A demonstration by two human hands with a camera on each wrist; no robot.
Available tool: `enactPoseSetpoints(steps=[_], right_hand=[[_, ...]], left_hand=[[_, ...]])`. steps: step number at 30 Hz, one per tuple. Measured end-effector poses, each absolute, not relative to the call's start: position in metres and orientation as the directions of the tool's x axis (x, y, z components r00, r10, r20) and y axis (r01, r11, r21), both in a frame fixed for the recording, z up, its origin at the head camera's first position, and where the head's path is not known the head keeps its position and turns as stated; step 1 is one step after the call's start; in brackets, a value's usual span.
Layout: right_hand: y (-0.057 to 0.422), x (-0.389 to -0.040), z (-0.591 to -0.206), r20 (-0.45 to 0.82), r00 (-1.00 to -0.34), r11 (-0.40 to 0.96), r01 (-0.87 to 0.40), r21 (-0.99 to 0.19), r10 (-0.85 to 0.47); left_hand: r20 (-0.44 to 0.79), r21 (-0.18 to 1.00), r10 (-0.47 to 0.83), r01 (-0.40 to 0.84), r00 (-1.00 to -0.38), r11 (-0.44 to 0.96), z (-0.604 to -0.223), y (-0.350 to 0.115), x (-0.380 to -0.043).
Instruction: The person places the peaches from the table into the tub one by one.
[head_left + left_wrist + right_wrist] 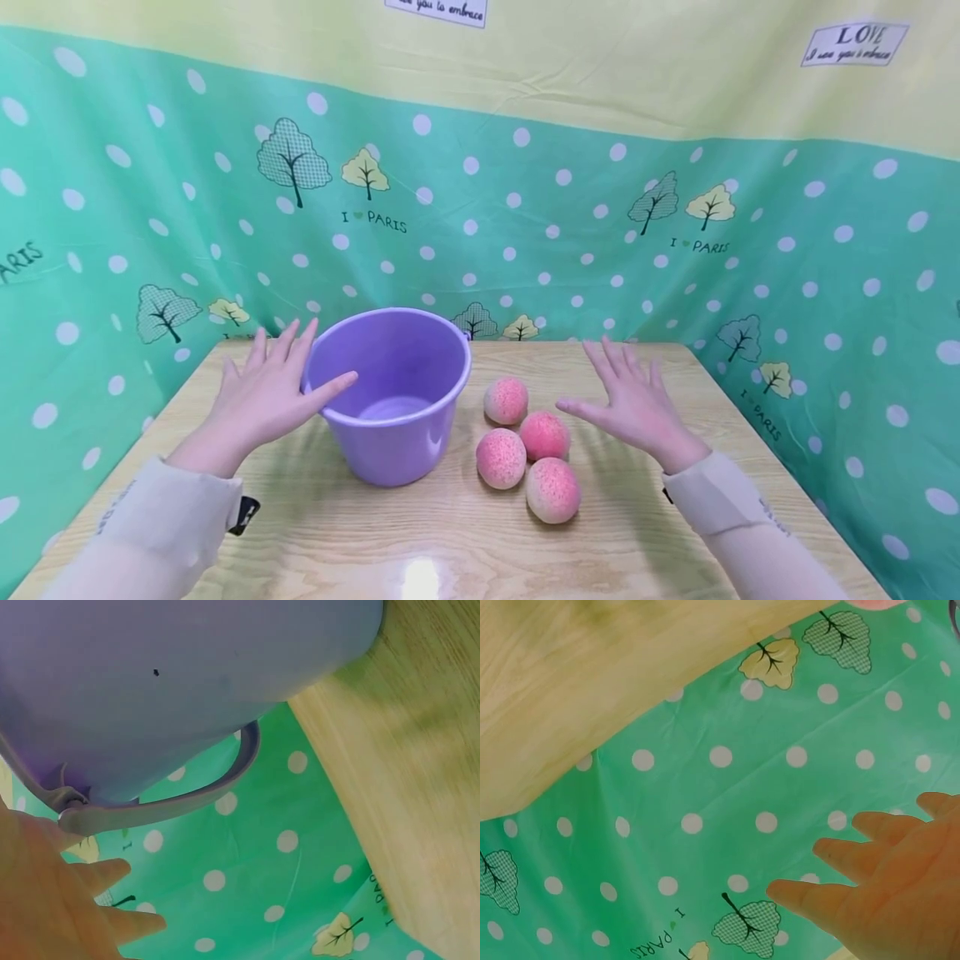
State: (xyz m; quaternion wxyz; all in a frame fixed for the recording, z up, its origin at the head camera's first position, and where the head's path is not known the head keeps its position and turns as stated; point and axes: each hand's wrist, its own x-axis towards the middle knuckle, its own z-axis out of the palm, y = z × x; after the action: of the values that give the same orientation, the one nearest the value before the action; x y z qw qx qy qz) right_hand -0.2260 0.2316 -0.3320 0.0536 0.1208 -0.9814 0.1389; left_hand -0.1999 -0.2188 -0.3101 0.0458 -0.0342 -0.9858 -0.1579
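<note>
A purple bucket (393, 450) stands upright on the table, left of centre; its inside looks bare. My left hand (262, 396) is at the bucket's left rim, fingers spread and thumb over the edge; whether it touches, I cannot tell. In the left wrist view, the bucket's handle (169, 811) hangs along its side near the left hand (45, 892). Several round pink-and-cream peaches (501, 458) lie grouped to the right of the bucket. Beyond them to the right, my right hand (637, 408) hovers with spread fingers, holding nothing; the right wrist view shows its straight fingers (810, 896).
The light wooden table (360, 542) carries the bucket and peaches. A green and yellow curtain (540, 200) with dots and printed trees closes off the back and both sides. A dark strap (243, 515) shows at the left cuff.
</note>
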Motion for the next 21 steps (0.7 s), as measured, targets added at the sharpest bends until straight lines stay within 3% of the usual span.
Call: enactPoseSetpoints(steps=[21], right_hand=[[0.224, -0.21, -0.364, 0.153, -0.962, 0.916, -0.264, -0.301, -0.227]], left_hand=[[0.104, 0.388, 0.05, 0.087, -0.993, 0.918, -0.317, -0.218, -0.202]])
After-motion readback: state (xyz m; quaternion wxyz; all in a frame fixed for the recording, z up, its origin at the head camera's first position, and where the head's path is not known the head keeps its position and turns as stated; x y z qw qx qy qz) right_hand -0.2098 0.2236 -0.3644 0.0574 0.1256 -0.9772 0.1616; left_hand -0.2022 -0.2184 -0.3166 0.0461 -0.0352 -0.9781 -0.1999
